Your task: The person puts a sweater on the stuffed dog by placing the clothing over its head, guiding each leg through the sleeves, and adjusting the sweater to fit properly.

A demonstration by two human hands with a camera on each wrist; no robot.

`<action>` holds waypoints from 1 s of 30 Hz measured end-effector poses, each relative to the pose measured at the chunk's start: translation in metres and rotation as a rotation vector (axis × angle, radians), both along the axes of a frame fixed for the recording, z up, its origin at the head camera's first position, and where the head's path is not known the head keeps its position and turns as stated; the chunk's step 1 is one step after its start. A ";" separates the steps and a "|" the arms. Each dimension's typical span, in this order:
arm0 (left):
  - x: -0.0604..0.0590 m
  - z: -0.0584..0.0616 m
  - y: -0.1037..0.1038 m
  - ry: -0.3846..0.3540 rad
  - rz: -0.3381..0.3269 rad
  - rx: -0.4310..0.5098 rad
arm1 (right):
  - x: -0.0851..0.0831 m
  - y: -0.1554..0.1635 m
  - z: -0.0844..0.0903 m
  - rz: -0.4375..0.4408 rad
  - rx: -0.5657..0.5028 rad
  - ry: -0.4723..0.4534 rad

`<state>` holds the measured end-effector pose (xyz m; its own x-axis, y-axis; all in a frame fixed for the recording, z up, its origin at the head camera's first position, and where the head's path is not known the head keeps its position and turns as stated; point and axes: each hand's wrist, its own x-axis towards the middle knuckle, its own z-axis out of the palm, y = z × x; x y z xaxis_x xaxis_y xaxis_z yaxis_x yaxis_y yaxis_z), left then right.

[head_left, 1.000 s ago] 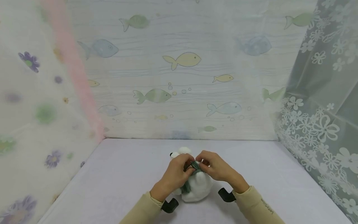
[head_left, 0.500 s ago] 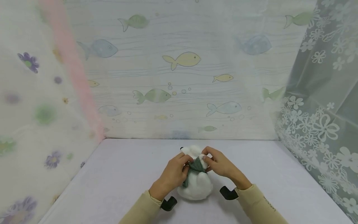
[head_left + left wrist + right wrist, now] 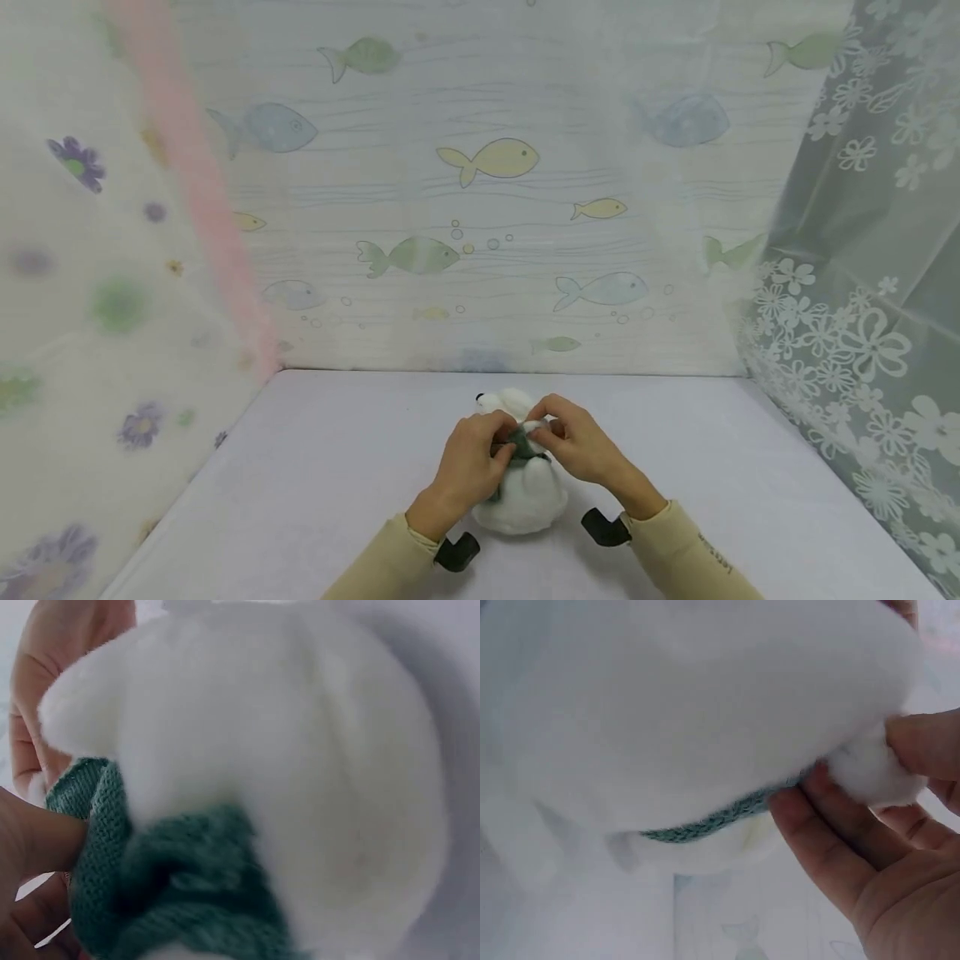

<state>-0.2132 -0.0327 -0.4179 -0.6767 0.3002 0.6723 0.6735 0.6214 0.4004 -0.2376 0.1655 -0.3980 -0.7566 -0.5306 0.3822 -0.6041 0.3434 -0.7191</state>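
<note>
A white plush toy (image 3: 521, 504) with a black nose sits on the table, its rounded body toward me. Around its neck goes a green knitted scarf (image 3: 105, 840). At the toy's left side my left hand (image 3: 471, 454) pinches the scarf between thumb and fingers. On the other side, my right hand (image 3: 581, 442) grips a small round white part of the toy (image 3: 874, 769), thumb on top. Fingertips of that hand lie right at the scarf's edge in the right wrist view. Both hands partly hide the scarf and the toy's head (image 3: 510, 402).
The white-covered table (image 3: 337, 467) reaches back to a curtain with fish drawings (image 3: 487, 250). A flowered sheet (image 3: 112, 333) hangs at the left and a grey lace-patterned one (image 3: 870, 333) at the right. Black wrist mounts (image 3: 606, 527) stick out below both wrists.
The toy first rose and turned rightward, then shifted slightly back left. My right hand moved out to the right with it, then came back toward the left hand, covering more of the scarf.
</note>
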 end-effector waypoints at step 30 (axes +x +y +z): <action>-0.002 0.005 -0.005 0.017 0.101 0.018 | 0.003 -0.007 0.001 -0.026 -0.022 0.026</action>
<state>-0.2152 -0.0377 -0.4128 -0.6912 0.2184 0.6889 0.6145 0.6793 0.4012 -0.2345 0.1583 -0.3968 -0.7596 -0.5026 0.4127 -0.6136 0.3435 -0.7110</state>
